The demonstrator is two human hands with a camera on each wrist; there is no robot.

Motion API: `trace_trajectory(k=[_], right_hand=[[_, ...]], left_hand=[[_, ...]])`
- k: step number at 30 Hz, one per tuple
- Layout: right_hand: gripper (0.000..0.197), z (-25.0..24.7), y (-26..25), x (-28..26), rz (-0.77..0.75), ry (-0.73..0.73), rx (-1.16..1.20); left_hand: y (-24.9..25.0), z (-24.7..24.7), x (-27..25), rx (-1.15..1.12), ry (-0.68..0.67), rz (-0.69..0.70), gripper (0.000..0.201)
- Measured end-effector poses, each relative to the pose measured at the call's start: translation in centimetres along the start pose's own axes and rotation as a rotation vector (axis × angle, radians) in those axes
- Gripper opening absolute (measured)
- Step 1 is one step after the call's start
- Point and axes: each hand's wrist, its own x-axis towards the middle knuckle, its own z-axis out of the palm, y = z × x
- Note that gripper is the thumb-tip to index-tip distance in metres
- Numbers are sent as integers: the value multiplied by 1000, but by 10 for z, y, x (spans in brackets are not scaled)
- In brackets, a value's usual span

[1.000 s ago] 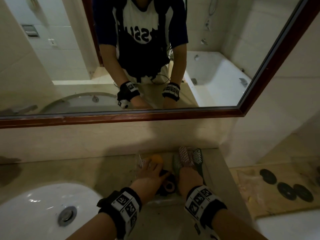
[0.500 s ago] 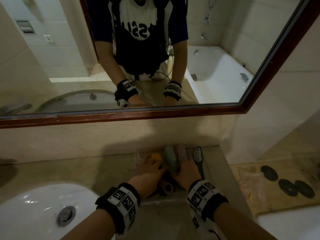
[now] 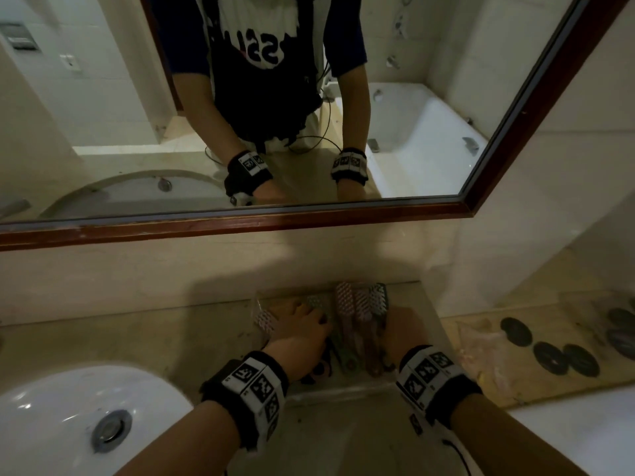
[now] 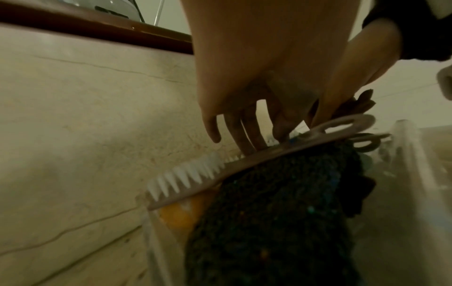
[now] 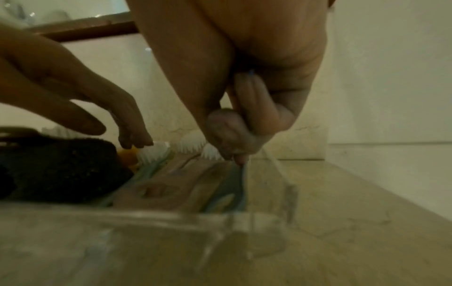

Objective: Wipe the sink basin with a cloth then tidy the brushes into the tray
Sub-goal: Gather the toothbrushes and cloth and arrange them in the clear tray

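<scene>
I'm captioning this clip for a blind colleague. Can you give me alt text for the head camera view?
Two hands reach into a clear tray on a bathroom counter: the left hand and right hand sit either side of a row of brushes lying side by side. A white sink sits at lower left, and a wood-framed mirror above reflects the person's arms.
</scene>
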Motion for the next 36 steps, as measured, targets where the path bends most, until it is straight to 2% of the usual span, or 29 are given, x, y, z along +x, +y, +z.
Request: trace_trajectory(k=[3, 8, 18, 25, 27, 33, 35, 36], right_hand=[[26, 1, 0, -4, 23, -41, -110], [23, -1, -4, -4, 22, -73, -153], [26, 3, -3, 2, 28, -97, -69], [29, -5, -12, -9, -15, 13, 30], [32, -6, -15, -11, -69, -26, 15], [33, -5, -16, -7, -102, -204, 64], [29, -3, -14, -4, -100, -206, 70], [33, -1, -14, -2, -86, -182, 72]], left_hand=[[8, 0, 4, -1, -19, 11, 44], [11, -3, 8, 13, -49, 24, 47], [10, 10, 13, -33, -84, 100, 46], [13, 6, 16, -109, -110, 120, 42], [13, 5, 16, -117, -96, 106, 42], [16, 2, 21, -108, -148, 91, 42], [14, 2, 21, -143, -137, 103, 42], [13, 2, 21, -152, -134, 107, 41]])
